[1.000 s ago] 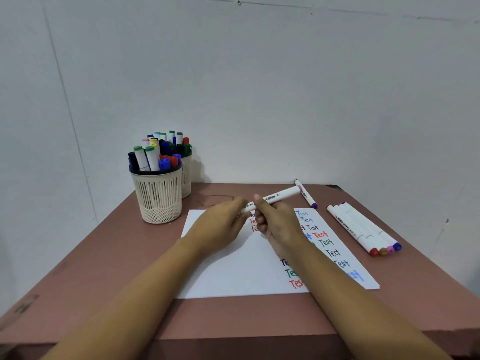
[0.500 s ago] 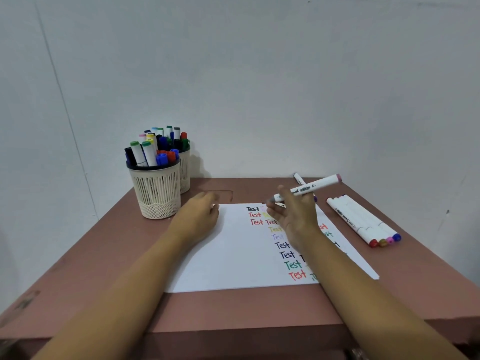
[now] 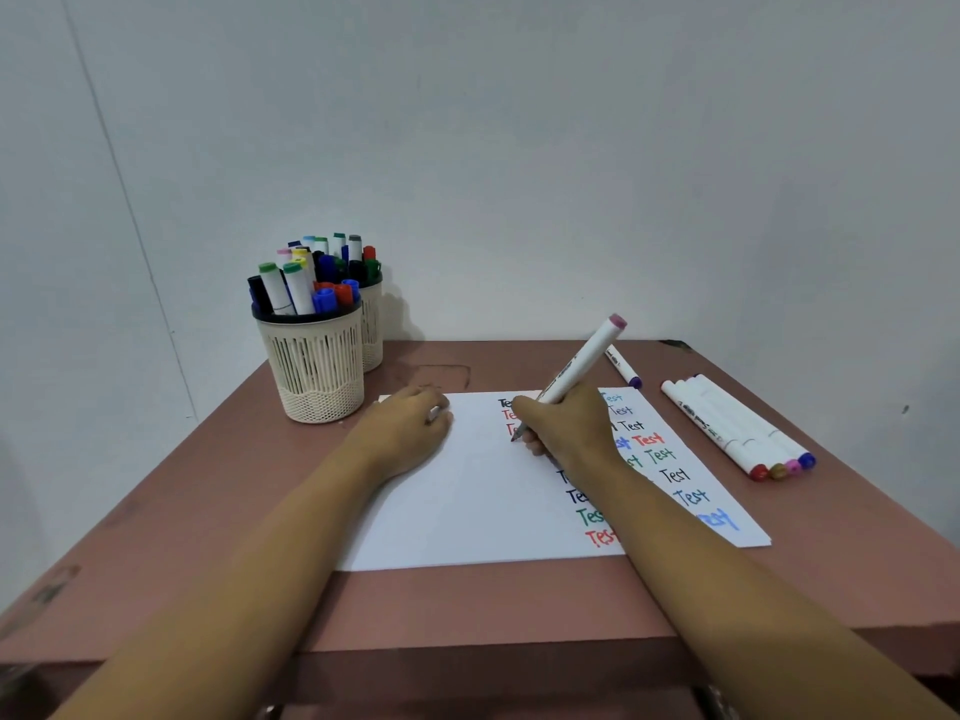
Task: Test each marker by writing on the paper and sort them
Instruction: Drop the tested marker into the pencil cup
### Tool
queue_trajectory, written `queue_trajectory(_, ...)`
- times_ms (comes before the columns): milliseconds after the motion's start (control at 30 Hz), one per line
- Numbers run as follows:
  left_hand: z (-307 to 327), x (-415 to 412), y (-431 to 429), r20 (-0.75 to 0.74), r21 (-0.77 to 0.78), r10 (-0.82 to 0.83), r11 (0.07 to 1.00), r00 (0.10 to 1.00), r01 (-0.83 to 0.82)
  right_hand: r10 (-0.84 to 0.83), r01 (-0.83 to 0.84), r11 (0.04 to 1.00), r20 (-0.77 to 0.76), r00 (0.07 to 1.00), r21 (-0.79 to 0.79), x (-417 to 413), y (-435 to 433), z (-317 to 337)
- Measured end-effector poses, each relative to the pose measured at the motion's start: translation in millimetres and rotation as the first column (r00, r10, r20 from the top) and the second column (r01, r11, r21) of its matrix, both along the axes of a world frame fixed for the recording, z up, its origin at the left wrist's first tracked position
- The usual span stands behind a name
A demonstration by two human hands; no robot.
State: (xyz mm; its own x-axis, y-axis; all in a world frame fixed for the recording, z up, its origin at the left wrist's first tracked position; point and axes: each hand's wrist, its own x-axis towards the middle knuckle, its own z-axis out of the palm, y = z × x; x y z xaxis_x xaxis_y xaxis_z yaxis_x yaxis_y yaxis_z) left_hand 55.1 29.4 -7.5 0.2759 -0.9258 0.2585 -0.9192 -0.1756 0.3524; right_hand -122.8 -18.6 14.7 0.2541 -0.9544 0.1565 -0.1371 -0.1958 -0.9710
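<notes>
A white paper sheet [image 3: 467,501] lies on the brown table [image 3: 467,605], with several coloured "Test" words down its right half. My right hand [image 3: 566,428] grips a white marker [image 3: 582,366] with a pink end. The marker is tilted, and its tip touches the paper beside the top words. My left hand [image 3: 405,433] rests on the paper's top left corner with its fingers curled round a small pale piece, apparently the marker's cap [image 3: 435,414].
Two cream mesh cups full of markers stand at the back left, the front cup [image 3: 317,366] ahead of the rear cup [image 3: 372,330]. Right of the paper lie a row of several white markers [image 3: 737,428] and a single purple-capped marker [image 3: 623,368]. A wall stands close behind.
Both hands first held the marker together over the paper. The left hand then drew away to the paper's corner, and the right hand swung the marker tip down onto the sheet.
</notes>
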Motion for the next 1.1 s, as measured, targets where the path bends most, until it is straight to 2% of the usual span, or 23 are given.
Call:
queue_trajectory(133, -1.0, 0.4, -0.6, -0.002, 0.005, 0.005, 1.000, 1.000, -0.005, 0.005, -0.005, 1.000, -0.021, 1.000, -0.023, 0.0, 2.5, 0.6)
queue_trajectory(267, -0.4, 0.0, 0.0, -0.003, 0.010, 0.004, 1.000, 1.000, -0.004, -0.059, 0.055, 0.997, -0.073, 0.996, -0.059, 0.1, 0.4, -2.2)
queue_trajectory(433, -0.2, -0.2, -0.6, 0.003, 0.001, -0.006, 1.000, 1.000, 0.006, -0.025, 0.025, 0.999, -0.020, 0.999, -0.027, -0.4, -1.3, -3.3)
queue_trajectory(633, -0.5, 0.2, -0.2, -0.005, 0.013, 0.007, 1.000, 1.000, -0.007, -0.009, 0.003, 0.998, -0.108, 0.994, -0.058, -0.2, -0.5, -2.3)
queue_trajectory(833, -0.8, 0.4, 0.1, -0.014, 0.008, 0.005, 1.000, 1.000, -0.005, -0.071, 0.069, 0.997, -0.055, 0.996, -0.041, -0.9, -3.6, -4.2)
queue_trajectory(1100, 0.4, -0.8, 1.0, -0.007, 0.017, 0.007, 1.000, 1.000, -0.007, -0.095, 0.084, 0.992, -0.117, 0.989, -0.098, -0.3, -5.2, -5.8)
